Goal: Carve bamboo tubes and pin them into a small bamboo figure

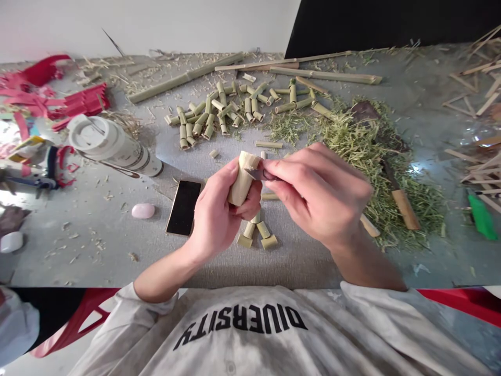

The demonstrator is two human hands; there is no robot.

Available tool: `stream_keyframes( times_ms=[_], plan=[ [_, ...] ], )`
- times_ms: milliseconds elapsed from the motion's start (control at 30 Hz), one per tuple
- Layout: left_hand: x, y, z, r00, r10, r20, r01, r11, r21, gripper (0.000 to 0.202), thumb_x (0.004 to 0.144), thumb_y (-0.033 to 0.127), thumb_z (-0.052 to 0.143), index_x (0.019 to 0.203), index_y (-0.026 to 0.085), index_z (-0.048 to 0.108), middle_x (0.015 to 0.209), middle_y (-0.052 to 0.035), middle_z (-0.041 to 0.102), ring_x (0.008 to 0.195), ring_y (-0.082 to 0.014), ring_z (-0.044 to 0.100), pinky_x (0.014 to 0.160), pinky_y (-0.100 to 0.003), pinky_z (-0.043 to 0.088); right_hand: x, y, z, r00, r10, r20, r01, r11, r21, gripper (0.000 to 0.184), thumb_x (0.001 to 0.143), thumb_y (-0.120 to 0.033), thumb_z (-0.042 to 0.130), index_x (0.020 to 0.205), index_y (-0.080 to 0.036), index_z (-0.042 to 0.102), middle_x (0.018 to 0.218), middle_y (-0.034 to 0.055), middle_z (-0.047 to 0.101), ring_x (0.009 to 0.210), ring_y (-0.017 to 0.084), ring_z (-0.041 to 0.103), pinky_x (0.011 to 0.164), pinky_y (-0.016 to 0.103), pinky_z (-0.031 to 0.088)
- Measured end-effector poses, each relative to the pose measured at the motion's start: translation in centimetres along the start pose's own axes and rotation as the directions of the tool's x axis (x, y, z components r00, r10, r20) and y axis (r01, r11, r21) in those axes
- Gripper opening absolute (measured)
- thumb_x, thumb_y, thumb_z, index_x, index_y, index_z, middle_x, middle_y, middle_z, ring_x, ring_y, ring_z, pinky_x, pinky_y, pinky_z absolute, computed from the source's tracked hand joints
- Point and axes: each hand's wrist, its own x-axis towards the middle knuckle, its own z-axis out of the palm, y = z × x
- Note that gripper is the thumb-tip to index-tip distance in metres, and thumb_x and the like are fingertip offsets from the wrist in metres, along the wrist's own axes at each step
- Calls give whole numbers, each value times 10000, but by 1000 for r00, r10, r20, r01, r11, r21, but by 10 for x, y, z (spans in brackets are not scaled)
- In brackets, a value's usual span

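My left hand (221, 209) grips a short pale bamboo tube (242, 177) upright above the grey table (117, 230). My right hand (317, 193) pinches a small dark blade (258, 174) whose tip rests against the tube's upper rim. Just under my hands, several short green bamboo pieces (258, 235) lie on the table.
A black phone (183, 207) lies left of my hands, beside a pink stone (143, 210) and a tipped white bottle (109, 143). Cut bamboo segments (219, 112) and long bamboo stalks (324, 75) lie at the back. Green shavings (360, 151) and a wooden-handled knife (399, 196) are at the right, red strips (62, 99) at the left.
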Motion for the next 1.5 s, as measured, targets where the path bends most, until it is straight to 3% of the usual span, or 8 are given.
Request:
stream_keyframes(
  times_ms=[167,367,567,767,1100,1500],
  plan=[
    [1,1,-2,999,-49,-11,49,999,0,352,1096,456,514,998,170,694,540,83,290,458,-82,170,468,-227,221,2,0,-4,989,100,-109,-103,995,-18,128,1089,-131,629,1095,-213,728,943,37,787,847,192,744,772,342,591],
    [1,-5,-3,1000,-20,13,20,1000,9,353,1088,479,554,1025,166,704,527,83,334,443,-77,191,466,-228,220,5,-5,-16,993,78,83,-80,997,14,135,1118,-209,628,1007,-192,703,817,0,726,709,138,649,701,309,517],
    [1,-6,-3,1000,-24,6,23,999,24,343,1075,491,573,1016,176,693,514,86,348,432,-79,193,459,-229,207,3,-4,-17,986,81,145,-83,996,9,187,1137,-221,585,974,-206,674,797,8,708,689,147,625,654,333,459],
    [0,-4,-1,999,-37,26,35,998,52,351,1078,491,556,871,209,581,503,79,371,429,-81,197,443,-225,215,3,-5,-16,968,138,208,-147,989,29,285,1155,-262,553,919,-171,686,695,-22,603,569,103,466,544,319,328],
    [-1,-3,-6,997,-34,68,26,993,113,376,1088,537,569,893,216,559,530,86,362,438,-77,203,444,-227,198,5,-4,-14,950,185,251,-235,955,182,323,1152,-271,563,838,-197,549,638,-68,439,523,70,380,536,265,303],
    [-1,-6,-11,995,-9,100,-13,976,218,412,1111,530,571,861,203,549,606,57,467,470,-70,291,455,-225,246,7,-6,-19,884,258,389,-379,884,274,349,1173,-338,529,846,-219,501,623,-69,469,523,78,391,556,265,301]
  ],
)
